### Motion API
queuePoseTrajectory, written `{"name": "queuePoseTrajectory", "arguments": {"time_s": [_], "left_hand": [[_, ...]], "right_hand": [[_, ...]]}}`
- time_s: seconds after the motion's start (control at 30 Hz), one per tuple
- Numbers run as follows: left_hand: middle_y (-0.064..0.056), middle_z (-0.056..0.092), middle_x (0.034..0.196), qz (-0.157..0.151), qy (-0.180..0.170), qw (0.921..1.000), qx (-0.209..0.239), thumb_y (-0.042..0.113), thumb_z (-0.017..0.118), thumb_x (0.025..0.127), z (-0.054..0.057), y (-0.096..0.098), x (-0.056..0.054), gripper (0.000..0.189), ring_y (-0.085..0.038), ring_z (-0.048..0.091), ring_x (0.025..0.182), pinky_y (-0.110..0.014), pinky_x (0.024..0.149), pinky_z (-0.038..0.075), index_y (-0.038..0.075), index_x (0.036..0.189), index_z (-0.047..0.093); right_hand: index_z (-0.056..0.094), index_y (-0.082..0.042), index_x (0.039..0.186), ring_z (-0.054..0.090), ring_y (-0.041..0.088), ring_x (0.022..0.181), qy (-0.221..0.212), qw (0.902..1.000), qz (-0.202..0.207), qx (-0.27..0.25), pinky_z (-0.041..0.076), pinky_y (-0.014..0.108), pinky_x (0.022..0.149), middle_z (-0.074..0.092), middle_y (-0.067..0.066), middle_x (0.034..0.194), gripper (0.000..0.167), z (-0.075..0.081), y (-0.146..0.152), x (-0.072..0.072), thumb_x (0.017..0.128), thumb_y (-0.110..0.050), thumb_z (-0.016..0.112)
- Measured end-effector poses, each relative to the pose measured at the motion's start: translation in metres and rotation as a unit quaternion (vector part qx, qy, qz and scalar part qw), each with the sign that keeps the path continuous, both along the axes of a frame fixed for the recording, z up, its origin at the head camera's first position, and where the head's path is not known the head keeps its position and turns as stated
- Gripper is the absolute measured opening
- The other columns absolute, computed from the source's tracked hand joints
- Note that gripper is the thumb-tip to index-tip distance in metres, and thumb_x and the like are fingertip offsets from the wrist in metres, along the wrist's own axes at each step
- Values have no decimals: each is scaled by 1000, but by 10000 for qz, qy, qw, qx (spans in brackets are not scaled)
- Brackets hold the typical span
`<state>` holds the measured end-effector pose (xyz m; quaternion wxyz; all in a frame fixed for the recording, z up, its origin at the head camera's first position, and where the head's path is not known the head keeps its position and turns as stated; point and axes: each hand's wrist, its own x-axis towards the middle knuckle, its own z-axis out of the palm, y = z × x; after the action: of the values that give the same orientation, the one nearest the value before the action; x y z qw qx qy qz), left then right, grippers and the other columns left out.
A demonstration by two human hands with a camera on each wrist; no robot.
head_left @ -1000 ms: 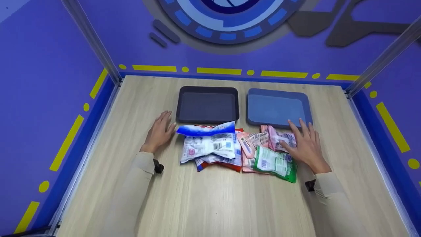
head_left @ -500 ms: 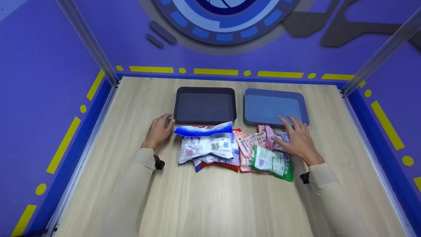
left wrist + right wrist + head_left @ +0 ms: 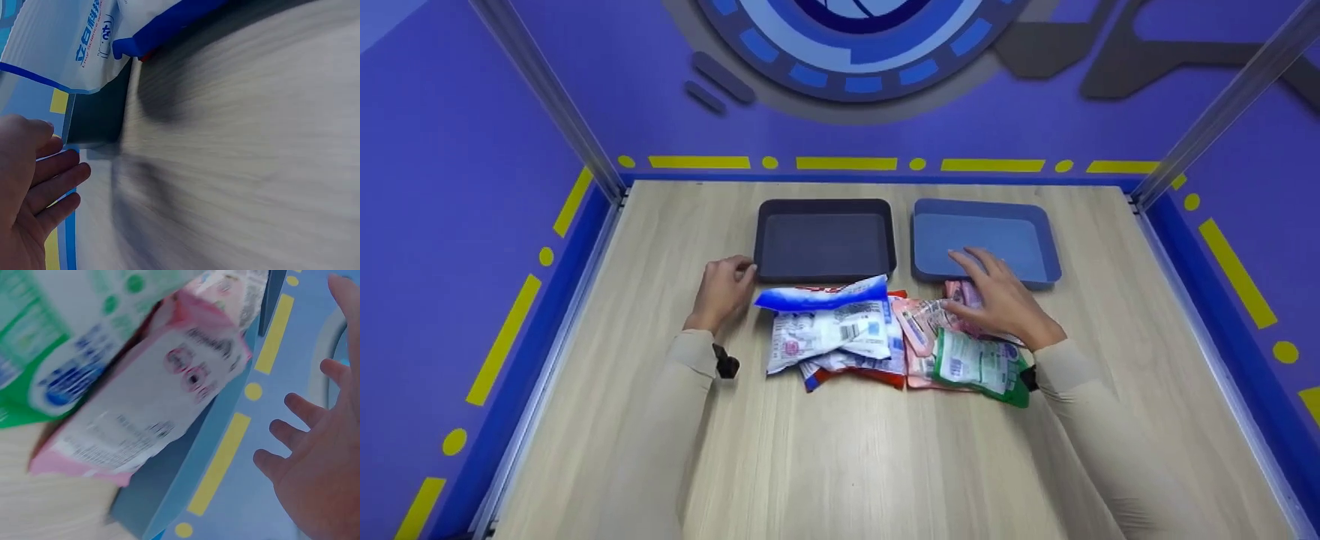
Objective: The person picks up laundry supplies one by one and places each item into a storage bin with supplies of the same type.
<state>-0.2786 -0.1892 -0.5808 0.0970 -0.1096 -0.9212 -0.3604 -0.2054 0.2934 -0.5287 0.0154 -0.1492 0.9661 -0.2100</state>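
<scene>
My left hand (image 3: 721, 291) is at the near left corner of the dark tray (image 3: 825, 244), fingers loosely bent and holding nothing. Beside it, a white-and-blue snack bag (image 3: 829, 330) lies on top of red-and-blue bags (image 3: 877, 367). My right hand (image 3: 1001, 300) hovers with fingers spread over the right part of the pile, its fingertips overlapping the front rim of the blue tray (image 3: 990, 232). Partly hidden below it is a pink-and-white packet (image 3: 146, 399). A green-and-white packet (image 3: 979, 364) lies nearer me, over a peach-pink packet (image 3: 915, 326).
Both trays stand side by side at the back of the wooden table (image 3: 840, 457), with the packets heaped along their front. A purple-blue wall (image 3: 780, 135) rises behind, and metal-framed panels close off both sides.
My right hand has moved left and slightly away from me, from the pile's right end across the pink packet. My left hand's fingers have drawn in beside the dark tray. The packets look unmoved.
</scene>
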Motion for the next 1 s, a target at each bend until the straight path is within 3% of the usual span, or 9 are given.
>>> {"name": "queuePoseTrajectory", "arguments": {"time_s": [0.13, 0.27, 0.47, 0.67, 0.83, 1.0], "left_hand": [[-21, 73, 118, -38, 200, 9998, 3, 14, 69, 99, 4, 4, -3, 29, -36, 69, 112, -48, 100, 54, -7, 118, 72], [-21, 69, 125, -114, 96, 9999, 52, 19, 70, 99, 5, 8, -7, 36, -36, 65, 118, -46, 104, 51, -6, 125, 68], [-19, 56, 146, -213, -633, 9977, 105, 30, 75, 95, 7, 11, -11, 62, -35, 53, 135, -47, 113, 44, 1, 145, 52], [-19, 37, 160, -375, -1400, 9885, 429, 39, 83, 87, 11, 15, -14, 94, -35, 38, 147, -52, 119, 35, 11, 159, 28], [-21, 30, 162, -510, -1666, 9821, 715, 41, 89, 80, 9, 15, -18, 113, -37, 35, 148, -53, 120, 34, 13, 161, 16], [-21, 24, 166, -598, -1734, 9798, 800, 44, 90, 78, 9, 14, -22, 119, -39, 30, 150, -54, 120, 32, 12, 163, 12]], "right_hand": [[34, -28, 162, 26, 45, 150, 163, 9994, 306, 62, 26, 74, 114, 28, 12, 166, 90, 6, -15, -5, 87, -57, 75], [33, -29, 162, 24, 44, 152, 129, 9987, 449, 212, 23, 72, 117, 26, 11, 167, 90, 11, -30, -8, 87, -61, 73], [31, -31, 163, 19, 41, 154, 115, 9973, 650, 335, 18, 69, 120, 24, 9, 168, 91, 18, -48, -13, 88, -68, 68], [31, -30, 163, 18, 41, 155, 284, 9947, 920, 361, 15, 64, 123, 26, 12, 167, 91, 22, -66, -17, 88, -63, 71], [30, -30, 163, 18, 43, 154, 351, 9914, 1205, 378, 15, 65, 123, 26, 12, 167, 89, 23, -81, -19, 90, -63, 69], [30, -29, 163, 17, 40, 155, 354, 9879, 1436, 459, 14, 65, 123, 25, 11, 168, 90, 27, -94, -20, 90, -72, 62]]}}
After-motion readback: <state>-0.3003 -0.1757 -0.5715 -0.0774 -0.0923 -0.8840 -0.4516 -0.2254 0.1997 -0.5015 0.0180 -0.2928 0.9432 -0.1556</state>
